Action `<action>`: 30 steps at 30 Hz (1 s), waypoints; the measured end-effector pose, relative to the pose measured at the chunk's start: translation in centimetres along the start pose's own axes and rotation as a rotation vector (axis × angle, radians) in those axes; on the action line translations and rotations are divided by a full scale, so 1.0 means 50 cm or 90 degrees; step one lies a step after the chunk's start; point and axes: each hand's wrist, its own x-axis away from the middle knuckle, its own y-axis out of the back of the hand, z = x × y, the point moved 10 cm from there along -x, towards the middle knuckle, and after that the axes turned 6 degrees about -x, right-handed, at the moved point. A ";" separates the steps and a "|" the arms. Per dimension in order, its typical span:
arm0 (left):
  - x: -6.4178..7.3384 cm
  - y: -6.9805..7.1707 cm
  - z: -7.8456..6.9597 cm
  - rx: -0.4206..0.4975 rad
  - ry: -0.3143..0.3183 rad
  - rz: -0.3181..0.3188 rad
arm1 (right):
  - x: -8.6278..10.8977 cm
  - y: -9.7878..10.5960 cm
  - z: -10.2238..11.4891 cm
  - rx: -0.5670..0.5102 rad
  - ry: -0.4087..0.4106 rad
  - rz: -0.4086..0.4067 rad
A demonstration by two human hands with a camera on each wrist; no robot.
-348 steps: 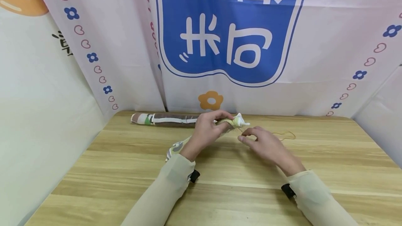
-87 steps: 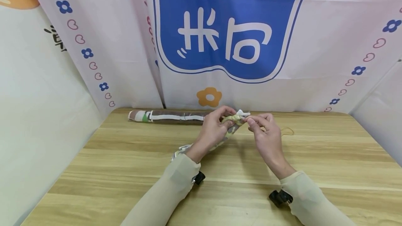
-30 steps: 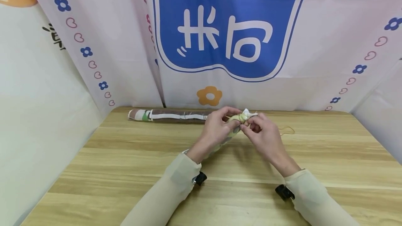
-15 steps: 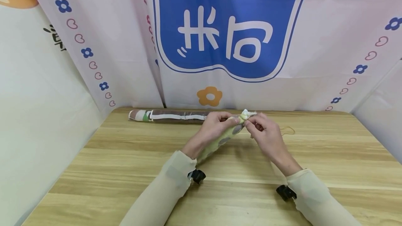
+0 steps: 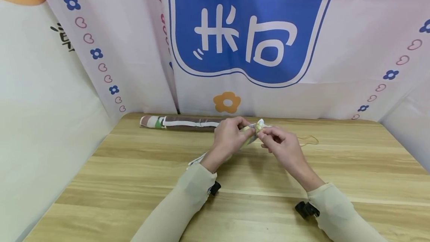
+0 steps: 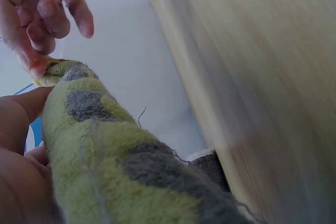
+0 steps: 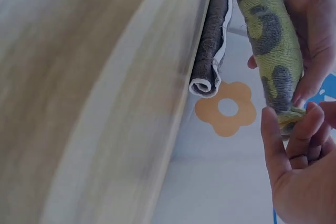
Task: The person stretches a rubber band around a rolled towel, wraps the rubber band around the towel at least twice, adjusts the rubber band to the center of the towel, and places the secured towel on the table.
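Observation:
A rolled towel [image 6: 142, 166], fuzzy yellow-green with grey patches, slants above the table between the two hands. My left hand [image 5: 228, 135] grips it near its far end, fingers wrapped behind the roll. That end closes in a white tuft [image 5: 260, 122]. A thin yellow rubber band [image 7: 290, 118] circles the roll just below the tuft. My right hand [image 5: 280, 143] pinches the band there between thumb and fingers, right up against the roll. The lower end of the towel is partly hidden behind my left wrist.
A second rolled towel [image 5: 188, 123], dark brown with a white edge, lies along the back of the table [image 5: 235, 204]. A loose yellow rubber band [image 5: 309, 140] rests right of my right hand. A printed curtain [image 5: 141, 47] hangs right behind the table.
Earlier the right hand was apart from the roll's end, drawing out a thin strand; now its fingers are at the band. The held towel has turned and tilted; the brown roll stays put.

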 end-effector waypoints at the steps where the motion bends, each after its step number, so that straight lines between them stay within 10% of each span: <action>1: 0.000 -0.001 -0.001 -0.007 0.000 -0.003 | 0.002 -0.001 0.006 0.024 0.020 0.001; 15: 0.002 0.008 -0.010 -0.020 -0.009 -0.063 | 0.025 -0.032 0.085 0.276 0.314 -0.017; 21: 0.008 0.006 -0.026 -0.051 -0.055 -0.087 | 0.018 -0.008 0.073 0.305 0.217 -0.085; 27: 0.017 0.007 -0.046 -0.101 -0.109 -0.115 | 0.011 0.007 0.024 0.062 0.031 -0.079; 30: 0.018 0.012 -0.052 -0.110 -0.131 -0.133 | 0.012 -0.002 0.025 0.024 0.031 -0.059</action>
